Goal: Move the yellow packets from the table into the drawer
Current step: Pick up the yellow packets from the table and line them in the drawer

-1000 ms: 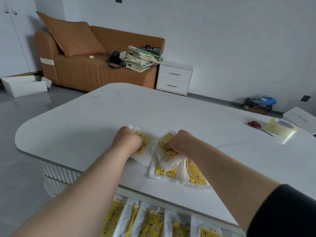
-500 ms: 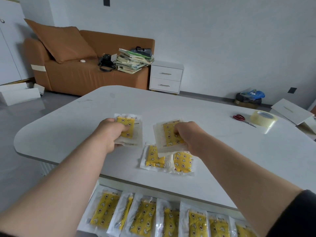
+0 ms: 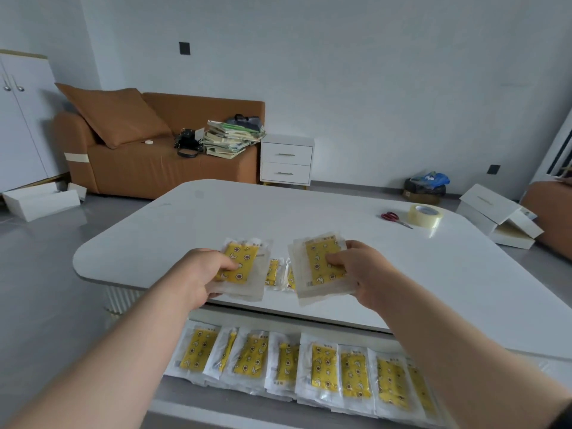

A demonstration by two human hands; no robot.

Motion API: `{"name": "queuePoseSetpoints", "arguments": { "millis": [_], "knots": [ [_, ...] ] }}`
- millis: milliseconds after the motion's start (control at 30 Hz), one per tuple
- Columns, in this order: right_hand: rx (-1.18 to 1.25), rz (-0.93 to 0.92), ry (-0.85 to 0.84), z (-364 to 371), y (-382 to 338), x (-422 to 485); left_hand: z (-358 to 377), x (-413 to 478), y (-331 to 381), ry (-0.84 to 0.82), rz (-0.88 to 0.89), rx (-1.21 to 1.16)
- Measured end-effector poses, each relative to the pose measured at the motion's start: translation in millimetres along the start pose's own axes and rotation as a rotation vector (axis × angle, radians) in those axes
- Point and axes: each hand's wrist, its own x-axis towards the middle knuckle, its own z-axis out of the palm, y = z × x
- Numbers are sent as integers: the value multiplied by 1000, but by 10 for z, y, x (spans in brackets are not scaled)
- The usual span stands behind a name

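Lifted higher, left hand (image 3: pixel 198 274) and right hand (image 3: pixel 365 274) each grip yellow packets (image 3: pixel 246 260).

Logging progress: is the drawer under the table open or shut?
Open. The drawer sits pulled out below the table edge, with a row of yellow packets lying exposed inside it.

- Left hand (image 3: pixel 198 274): pinches left packet (image 3: pixel 244 267), above the table's (image 3: pixel 216 218) near edge.
- Right hand (image 3: pixel 365 274): pinches right packet (image 3: pixel 318 264), alongside.
- Loose packets (image 3: pixel 272 271): near edge, between the held ones.
- Packet row (image 3: pixel 322 363): in the open drawer (image 3: pixel 198 397).
- Scissors (image 3: pixel 393 218), tape roll (image 3: pixel 425 215): far right corner.
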Motion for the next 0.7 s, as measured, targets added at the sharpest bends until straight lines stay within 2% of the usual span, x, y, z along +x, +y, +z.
{"name": "queuePoseSetpoints", "arguments": {
  "millis": [133, 267, 467, 600, 700],
  "knots": [
    [48, 78, -30, -120, 305, -214, -249, -211, -233, -24, -49, -43],
    [-2, 152, -50, -136, 670, -271, -615, -198, -406, 26, -80, -31],
    [-124, 255, -84, -36, 928, -188, -713, -174, -626, 81, -196, 163],
    [-230, 274, -116, 34, 1058, -114, -682, -70, -862, 113, -275, 378],
    [-358, 310, -155, 168, 1219, -71, -628, 26, -991, 123, -283, 491]
  ]
}}
